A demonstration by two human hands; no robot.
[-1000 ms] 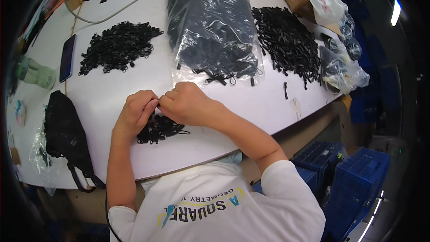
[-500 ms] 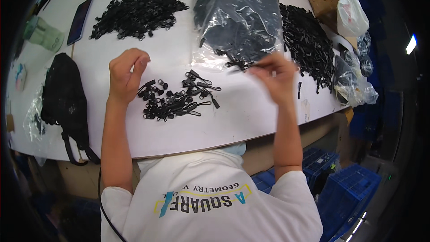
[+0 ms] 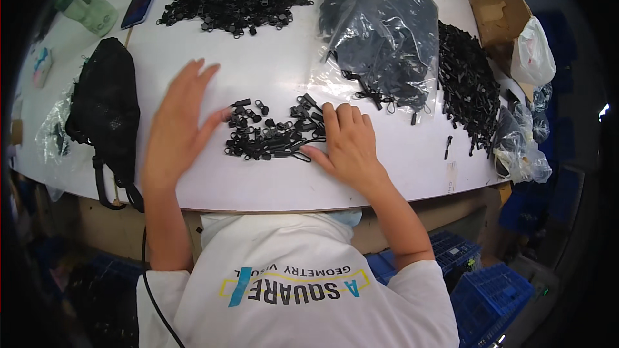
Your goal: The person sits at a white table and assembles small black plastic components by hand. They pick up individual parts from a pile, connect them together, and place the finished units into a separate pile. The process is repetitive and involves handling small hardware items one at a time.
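The small pile of black looped pieces [image 3: 258,147] lies on the white table [image 3: 277,190] between the two hands, loosely spread. The right hand [image 3: 351,142] now rests palm down at its right edge, thumb set wide of the fingers and touching the loops; whether anything is under the palm I cannot tell. Half a second ago this hand was blurred beside the clear bag [image 3: 380,26], a thin dark piece at its fingertips. The left hand [image 3: 174,129], curled then, is now spread, fingers wide and holding nothing visible, thumb tip just beside the pile's left edge. Farther out, the black heap [image 3: 235,0] and the right-hand heap [image 3: 469,90] look unchanged, as does the black pouch [image 3: 106,103].
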